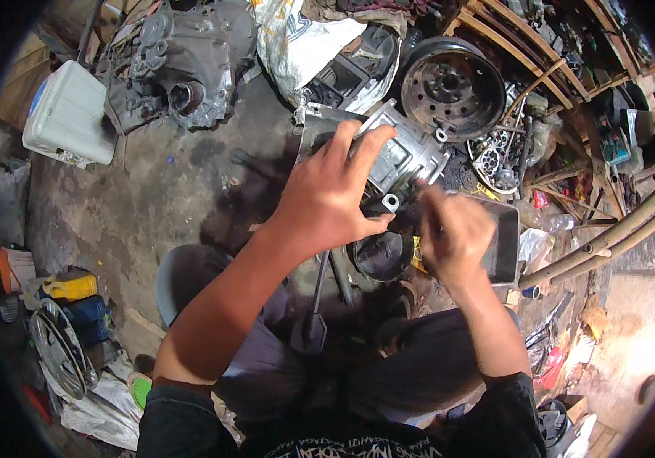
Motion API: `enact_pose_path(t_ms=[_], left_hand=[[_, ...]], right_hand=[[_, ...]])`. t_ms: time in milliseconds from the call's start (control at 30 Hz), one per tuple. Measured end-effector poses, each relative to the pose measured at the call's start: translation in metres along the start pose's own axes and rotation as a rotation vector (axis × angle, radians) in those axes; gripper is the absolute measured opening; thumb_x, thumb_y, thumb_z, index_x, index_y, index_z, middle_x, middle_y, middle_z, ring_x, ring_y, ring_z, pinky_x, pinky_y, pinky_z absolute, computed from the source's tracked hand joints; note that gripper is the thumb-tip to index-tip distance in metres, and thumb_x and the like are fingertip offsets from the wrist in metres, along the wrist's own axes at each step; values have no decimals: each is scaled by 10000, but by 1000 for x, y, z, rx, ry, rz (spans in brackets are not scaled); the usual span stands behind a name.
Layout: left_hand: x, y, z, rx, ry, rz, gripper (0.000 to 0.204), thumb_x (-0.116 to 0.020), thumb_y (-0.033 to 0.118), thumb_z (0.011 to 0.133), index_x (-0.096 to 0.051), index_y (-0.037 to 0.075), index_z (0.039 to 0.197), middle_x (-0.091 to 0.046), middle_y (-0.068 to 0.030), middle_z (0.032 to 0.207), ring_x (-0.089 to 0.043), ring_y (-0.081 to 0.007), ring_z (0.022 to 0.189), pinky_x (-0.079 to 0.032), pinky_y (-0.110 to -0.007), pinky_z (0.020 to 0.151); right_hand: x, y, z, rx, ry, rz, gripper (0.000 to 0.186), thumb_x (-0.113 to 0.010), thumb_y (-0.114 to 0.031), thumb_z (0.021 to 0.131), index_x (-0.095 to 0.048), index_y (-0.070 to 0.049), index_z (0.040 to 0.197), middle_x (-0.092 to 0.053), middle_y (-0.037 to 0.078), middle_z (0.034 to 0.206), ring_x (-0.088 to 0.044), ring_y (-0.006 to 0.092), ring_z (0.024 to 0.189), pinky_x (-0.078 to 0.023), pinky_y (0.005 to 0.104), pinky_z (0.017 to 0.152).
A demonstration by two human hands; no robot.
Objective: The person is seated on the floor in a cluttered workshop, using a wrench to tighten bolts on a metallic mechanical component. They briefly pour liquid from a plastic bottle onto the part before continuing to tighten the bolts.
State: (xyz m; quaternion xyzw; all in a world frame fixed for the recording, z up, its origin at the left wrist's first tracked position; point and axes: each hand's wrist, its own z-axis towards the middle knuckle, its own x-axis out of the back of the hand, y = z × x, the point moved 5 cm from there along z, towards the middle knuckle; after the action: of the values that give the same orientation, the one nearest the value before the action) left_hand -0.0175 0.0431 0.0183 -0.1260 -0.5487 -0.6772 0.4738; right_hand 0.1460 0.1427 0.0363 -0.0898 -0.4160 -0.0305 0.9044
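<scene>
The left hand (327,187) grasps the cast-metal housing (419,153), which sits just ahead of it, thumb near the corner lug (391,202). The right hand (458,233) curls at the casting's near edge; whether it grips anything, I cannot tell. A firm left-hand brace should stop rocking; light, controlled right-hand strokes seem safest.

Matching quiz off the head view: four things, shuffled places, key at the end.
1. Silver metal housing
2. Dark wheel rim
3. Pale plastic container
4. Spoked wheel cover

A. Lower left of the picture
B. Under the left hand's fingers
C. Far upper left of the picture
D. Upper right of the picture's centre, beyond both hands

Pairs: 1-B, 2-D, 3-C, 4-A
</scene>
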Motion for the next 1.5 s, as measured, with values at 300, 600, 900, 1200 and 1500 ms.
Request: enact_pose_path(t_ms=[300,600,900,1200,1500], left_hand=[[-3,5,-5,3,12,-15,1044,-976,226,640,-441,181,1534,-518,-193,1439,-613,-463,1252,-567,-517,1003],[0,-1,0,-32,23,14,1052,-976,227,641,-430,179,1539,-515,-195,1457,-595,-464,1286,-561,-518,1016],[0,-1,1,-33,11,13,1054,-974,235,650,-413,174,1541,-522,-194,1452,-593,-460,1295,-559,-524,1014],[0,0,0,-24,1,32,1039,-970,253,660,-415,166,1533,-517,-204,1457,-592,-467,1291,-552,-529,1021],[0,-3,1,9,-39,14,1056,-968,247,651,-404,170,1540,-515,-205,1467,-593,-474,1292,-548,-532,1029]], right_hand=[[7,5,-4,-45,27,-16,364,-795,14,775,-771,-30,1136,-568,69,658,-587,235,547,-459,395,522],[-3,-2,-4,8,-20,34,373,-797,10,755,-762,-44,1122,-580,58,662,-590,230,551,-452,381,522],[-8,-8,-12,53,-48,28,364,-769,-1,745,-766,-51,1106,-549,49,635,-583,232,539,-456,401,523],[-10,-13,-17,25,-127,22,484,-729,-25,663,-751,-71,1145,-594,45,685,-609,246,574,-471,411,530],[-13,-12,-22,-10,-134,77,671,-738,-26,615,-719,-30,1286,-608,55,700,-642,254,632,-507,412,573]])
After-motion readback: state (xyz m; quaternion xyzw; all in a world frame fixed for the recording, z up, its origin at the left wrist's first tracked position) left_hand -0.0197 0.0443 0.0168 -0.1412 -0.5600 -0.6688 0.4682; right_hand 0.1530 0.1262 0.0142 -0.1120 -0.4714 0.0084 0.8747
